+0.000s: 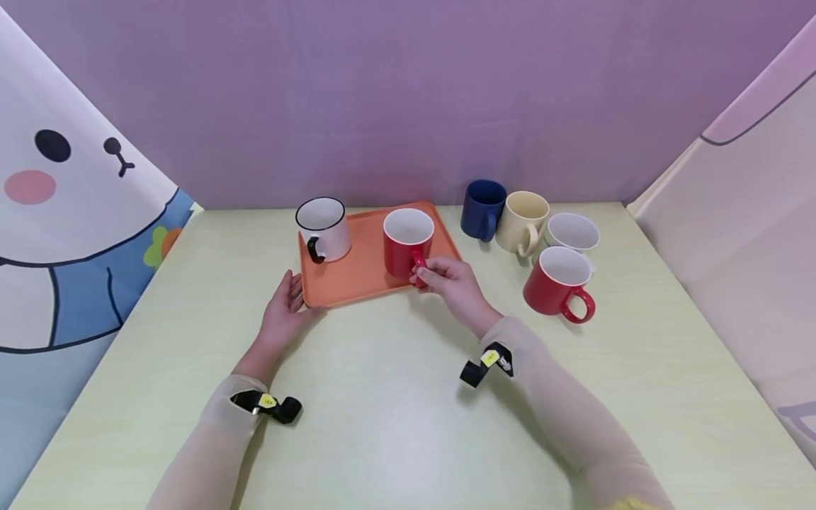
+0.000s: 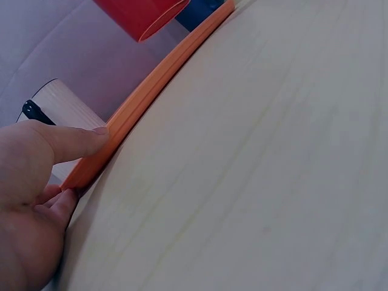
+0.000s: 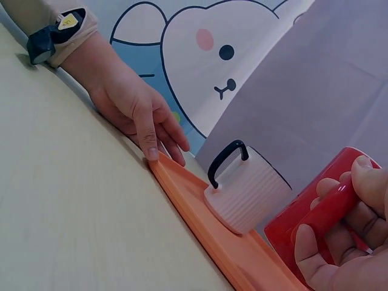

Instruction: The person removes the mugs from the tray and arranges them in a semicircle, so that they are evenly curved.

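My right hand [image 1: 454, 285] grips the handle of a red mug [image 1: 403, 251] with a white inside. In the left wrist view the base of that red mug [image 2: 142, 18] shows above the rim of the orange tray [image 1: 357, 280]. At the tray's near left corner, my left hand [image 1: 285, 312] touches the edge, thumb along the front side and the other fingers loosely extended by the left side. A white ribbed mug [image 1: 334, 241] with a black rim and black handle stands upright on the left part of the tray, handle toward me.
To the right of the tray, a dark blue mug [image 1: 474, 216], a cream mug [image 1: 513, 230], a whitish mug [image 1: 583, 234] and a second red mug [image 1: 542, 289] stand close together. A purple cloth wall [image 1: 408, 106] rises behind the pale table [image 1: 382, 411].
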Demonstrator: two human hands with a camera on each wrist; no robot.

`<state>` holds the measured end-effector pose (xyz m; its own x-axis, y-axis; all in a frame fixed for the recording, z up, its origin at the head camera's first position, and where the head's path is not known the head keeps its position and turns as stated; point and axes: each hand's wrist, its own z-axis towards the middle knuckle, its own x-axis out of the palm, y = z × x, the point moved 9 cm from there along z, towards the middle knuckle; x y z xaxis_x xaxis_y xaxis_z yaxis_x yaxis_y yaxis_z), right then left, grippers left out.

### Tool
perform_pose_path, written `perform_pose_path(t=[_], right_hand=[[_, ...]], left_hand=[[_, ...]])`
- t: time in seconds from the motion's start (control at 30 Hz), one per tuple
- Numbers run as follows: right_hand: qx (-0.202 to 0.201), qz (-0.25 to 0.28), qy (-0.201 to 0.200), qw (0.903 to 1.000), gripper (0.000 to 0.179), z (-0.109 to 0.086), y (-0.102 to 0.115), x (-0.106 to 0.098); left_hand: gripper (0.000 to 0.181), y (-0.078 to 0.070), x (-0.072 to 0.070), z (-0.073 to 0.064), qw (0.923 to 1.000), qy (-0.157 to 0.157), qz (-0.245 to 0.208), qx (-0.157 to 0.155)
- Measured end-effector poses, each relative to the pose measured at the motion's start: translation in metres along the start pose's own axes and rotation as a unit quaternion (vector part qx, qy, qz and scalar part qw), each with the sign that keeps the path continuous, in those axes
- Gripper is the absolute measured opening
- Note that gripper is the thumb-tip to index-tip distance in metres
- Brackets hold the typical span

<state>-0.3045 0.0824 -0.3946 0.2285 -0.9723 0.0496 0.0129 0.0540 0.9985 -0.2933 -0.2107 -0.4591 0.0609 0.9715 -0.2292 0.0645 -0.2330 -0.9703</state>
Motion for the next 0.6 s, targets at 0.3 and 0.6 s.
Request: perform_pose_path(t=[0.3, 0.6], right_hand=[[-0.003, -0.020, 0.012, 0.9997, 0.020, -0.023, 0.004, -0.018], [0.010, -0.028, 0.017, 0.9994, 0.025, -0.043, -0.002, -0.035]], left_hand=[[0.102, 0.001, -0.001, 0.001, 0.9999, -0.002, 0.011, -0.002], [0.103, 0.004, -0.002, 0.001, 0.9999, 0.000, 0.013, -0.005]])
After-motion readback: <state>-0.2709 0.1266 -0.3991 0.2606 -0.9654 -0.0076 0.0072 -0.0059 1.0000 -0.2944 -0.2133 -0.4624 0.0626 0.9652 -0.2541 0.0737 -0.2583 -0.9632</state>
